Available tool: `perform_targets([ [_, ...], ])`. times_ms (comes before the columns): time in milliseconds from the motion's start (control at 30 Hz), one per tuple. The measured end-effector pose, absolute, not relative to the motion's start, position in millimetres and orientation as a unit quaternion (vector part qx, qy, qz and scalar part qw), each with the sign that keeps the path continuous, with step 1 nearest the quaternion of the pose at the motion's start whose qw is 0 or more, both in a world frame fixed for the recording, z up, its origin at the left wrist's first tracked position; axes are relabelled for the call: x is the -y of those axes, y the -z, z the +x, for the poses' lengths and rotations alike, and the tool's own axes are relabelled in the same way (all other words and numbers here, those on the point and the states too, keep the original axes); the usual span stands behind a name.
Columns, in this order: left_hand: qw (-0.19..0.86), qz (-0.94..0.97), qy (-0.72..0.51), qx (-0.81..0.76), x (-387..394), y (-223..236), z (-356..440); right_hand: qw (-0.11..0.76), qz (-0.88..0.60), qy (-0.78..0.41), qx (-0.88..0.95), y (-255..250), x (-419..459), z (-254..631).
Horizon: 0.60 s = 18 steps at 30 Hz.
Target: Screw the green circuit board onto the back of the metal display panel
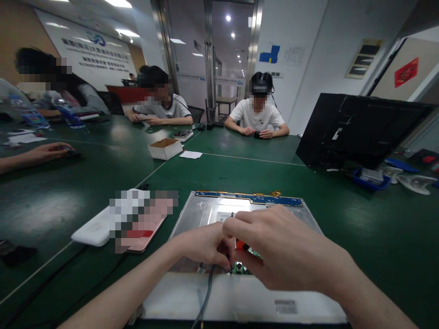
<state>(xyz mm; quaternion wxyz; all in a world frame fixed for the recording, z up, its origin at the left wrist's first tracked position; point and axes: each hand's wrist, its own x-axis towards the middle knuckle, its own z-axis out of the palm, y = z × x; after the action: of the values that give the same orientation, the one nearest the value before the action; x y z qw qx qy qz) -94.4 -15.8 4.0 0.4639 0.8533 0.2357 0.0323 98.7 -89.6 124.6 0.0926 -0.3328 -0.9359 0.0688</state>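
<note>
A silver display panel [209,210] lies flat on the green table [360,219] in front of me, with a blue circuit strip [250,198] along its far edge. Both hands meet over its middle. My left hand [202,244] is closed in a pinch around a grey cable [206,297] that runs toward me. My right hand [277,246] curls over a small green board with a red part [242,245], its fingers closed on something thin that I cannot make out.
A white device [92,230] and a pink phone lie to the left of the panel. A cardboard box [165,148] and paper sit further out. A black monitor shell [356,130] and a blue tray [372,178] stand right. Several people sit around the table.
</note>
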Motion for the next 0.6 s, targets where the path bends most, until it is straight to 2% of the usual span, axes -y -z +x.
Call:
perform_targets([
  [100,0.458,0.861,-0.034,-0.218,14.6,-6.5,-94.0,0.087,-0.355,-0.043,0.930,-123.5,88.8,98.3],
  [300,0.458,0.854,-0.052,-0.241,18.1,-4.8,-94.8,0.084,-0.300,-0.096,0.945,-125.7,90.0,100.8],
  [600,0.463,0.854,-0.036,-0.236,15.2,-4.9,-94.6,0.071,-0.331,-0.078,0.938,-124.2,87.2,99.3],
])
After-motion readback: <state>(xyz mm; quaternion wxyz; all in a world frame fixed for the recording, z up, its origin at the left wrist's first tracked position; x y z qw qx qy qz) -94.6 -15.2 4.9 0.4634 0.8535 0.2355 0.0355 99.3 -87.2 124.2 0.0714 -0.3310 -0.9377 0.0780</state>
